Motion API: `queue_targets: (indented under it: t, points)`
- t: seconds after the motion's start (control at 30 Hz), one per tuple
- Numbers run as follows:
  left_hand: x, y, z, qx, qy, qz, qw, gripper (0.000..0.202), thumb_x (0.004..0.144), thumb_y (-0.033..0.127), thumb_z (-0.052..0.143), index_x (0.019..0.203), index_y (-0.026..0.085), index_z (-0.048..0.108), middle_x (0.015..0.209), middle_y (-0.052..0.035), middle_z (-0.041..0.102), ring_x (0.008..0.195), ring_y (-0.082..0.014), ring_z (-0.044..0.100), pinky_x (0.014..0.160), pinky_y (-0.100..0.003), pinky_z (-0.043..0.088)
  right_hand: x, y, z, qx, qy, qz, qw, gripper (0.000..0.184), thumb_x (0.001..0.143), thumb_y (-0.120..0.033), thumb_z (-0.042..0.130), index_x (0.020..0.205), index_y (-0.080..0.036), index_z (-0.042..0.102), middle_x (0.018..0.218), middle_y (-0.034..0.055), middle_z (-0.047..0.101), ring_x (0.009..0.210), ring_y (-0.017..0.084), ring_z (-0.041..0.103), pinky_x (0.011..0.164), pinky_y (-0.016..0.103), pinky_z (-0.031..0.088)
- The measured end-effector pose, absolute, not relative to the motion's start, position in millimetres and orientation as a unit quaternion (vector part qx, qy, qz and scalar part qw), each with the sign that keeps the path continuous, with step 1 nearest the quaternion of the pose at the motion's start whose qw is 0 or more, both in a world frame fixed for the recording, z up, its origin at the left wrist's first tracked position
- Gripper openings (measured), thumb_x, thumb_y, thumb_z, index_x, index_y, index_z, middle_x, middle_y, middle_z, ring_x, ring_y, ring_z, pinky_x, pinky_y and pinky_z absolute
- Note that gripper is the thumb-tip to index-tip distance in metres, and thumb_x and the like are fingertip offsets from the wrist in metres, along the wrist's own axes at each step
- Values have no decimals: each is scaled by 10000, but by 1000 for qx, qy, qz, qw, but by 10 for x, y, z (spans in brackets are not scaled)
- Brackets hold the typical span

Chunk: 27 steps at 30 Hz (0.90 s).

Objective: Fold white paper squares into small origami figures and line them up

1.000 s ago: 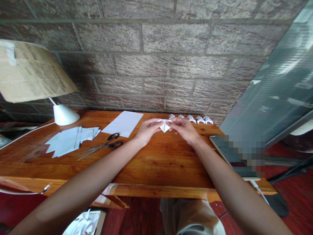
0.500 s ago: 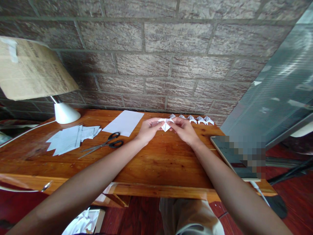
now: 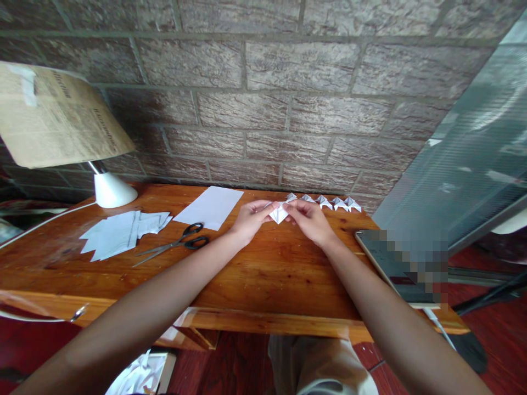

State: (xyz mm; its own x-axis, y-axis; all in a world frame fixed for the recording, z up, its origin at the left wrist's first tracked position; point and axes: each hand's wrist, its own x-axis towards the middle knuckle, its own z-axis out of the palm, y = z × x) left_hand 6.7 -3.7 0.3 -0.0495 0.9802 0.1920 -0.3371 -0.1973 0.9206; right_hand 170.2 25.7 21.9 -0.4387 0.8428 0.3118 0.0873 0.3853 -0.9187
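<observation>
Both my hands meet over the far middle of the wooden table (image 3: 263, 274). Between them is a small folded white paper piece (image 3: 279, 213), pinched on its left by my left hand (image 3: 250, 219) and on its right by my right hand (image 3: 310, 219). The fingers of both hands are closed on the paper's edges. Just behind my hands, a row of several finished folded paper pieces (image 3: 325, 202) lies along the back edge by the brick wall.
Black-handled scissors (image 3: 177, 244) lie left of my hands. A white paper sheet (image 3: 209, 207) and a pile of cut paper scraps (image 3: 119, 233) lie further left, by a white lamp base (image 3: 112, 190). A dark tablet (image 3: 397, 266) rests at the table's right edge. Crumpled paper fills a bin (image 3: 140, 376) below.
My hands stay in the same spot, and the folded paper between them looks slightly more closed up. The view has shifted a little.
</observation>
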Motion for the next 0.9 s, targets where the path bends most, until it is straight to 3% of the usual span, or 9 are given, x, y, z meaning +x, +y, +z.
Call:
queue_targets:
  t: [0.4, 0.67, 0.77, 0.9]
  points:
    - [60, -39, -2, 461, 348, 617, 534, 364, 643, 432, 804, 867, 155, 731, 920, -73, 714, 900, -199, 639, 852, -363, 508, 1776, 269, 313, -312, -741, 451, 387, 362, 780, -543, 629, 760, -189, 702, 663, 11, 650, 624, 136, 561, 603, 253, 443]
    - [60, -63, 44, 460, 343, 615, 540, 327, 610, 359, 836, 831, 140, 736, 878, -68, 714, 837, -181, 642, 850, -367, 499, 1716, 284, 170, -323, -752, 336, 466, 296, 809, -441, 619, 662, -185, 646, 646, 14, 635, 623, 148, 556, 675, 290, 451]
    - [48, -56, 57, 458, 348, 616, 538, 319, 606, 352, 838, 815, 137, 731, 868, -66, 710, 833, -178, 640, 848, -365, 497, 1711, 287, 161, -323, -738, 380, 454, 353, 811, -498, 611, 656, -184, 654, 624, 13, 633, 604, 140, 554, 659, 282, 450]
    - [46, -19, 23, 432, 363, 624, 541, 334, 590, 360, 842, 806, 137, 720, 838, -49, 699, 809, -158, 636, 838, -347, 500, 1716, 313, 164, -299, -702, 502, 407, 360, 708, -529, 711, 814, -185, 711, 713, 14, 684, 664, 137, 598, 638, 254, 455]
